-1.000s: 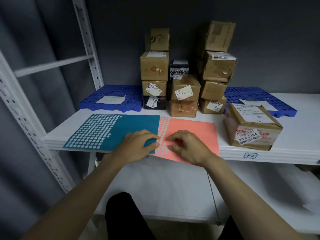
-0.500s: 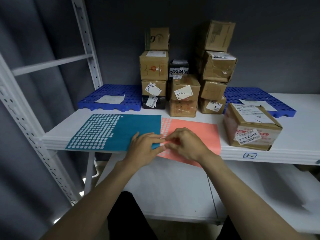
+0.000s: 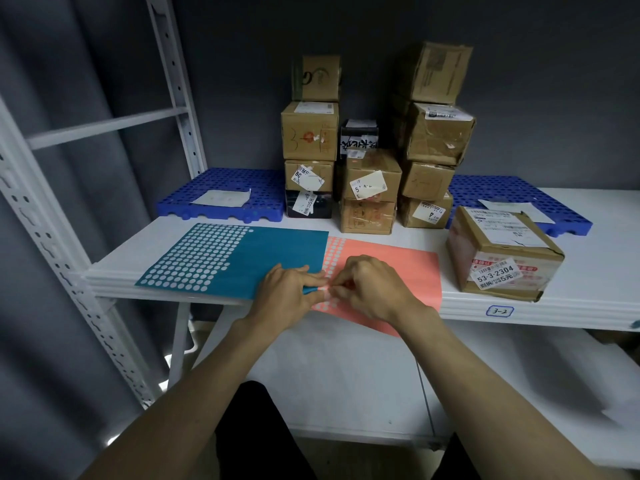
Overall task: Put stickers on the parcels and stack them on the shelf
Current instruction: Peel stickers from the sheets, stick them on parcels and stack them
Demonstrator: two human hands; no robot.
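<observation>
Both hands — left (image 3: 289, 294), right (image 3: 372, 289) — fingertips pinched together over salmon-pink paper sticker sheet (image 3: 398, 268); contents of pinch unclear.

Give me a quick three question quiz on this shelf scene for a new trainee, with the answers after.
1. True or false: the lone parcel on the right stands in the stack.
2. Which sticker sheet do both hands work at: A teal sheet, B pink sheet, C the seam between them?
3. Fill in: the handwritten shelf tag reads ____.

Key: 1 false, it stands apart. 2 C, left hand and right hand meet there. 3 3-2.
</observation>
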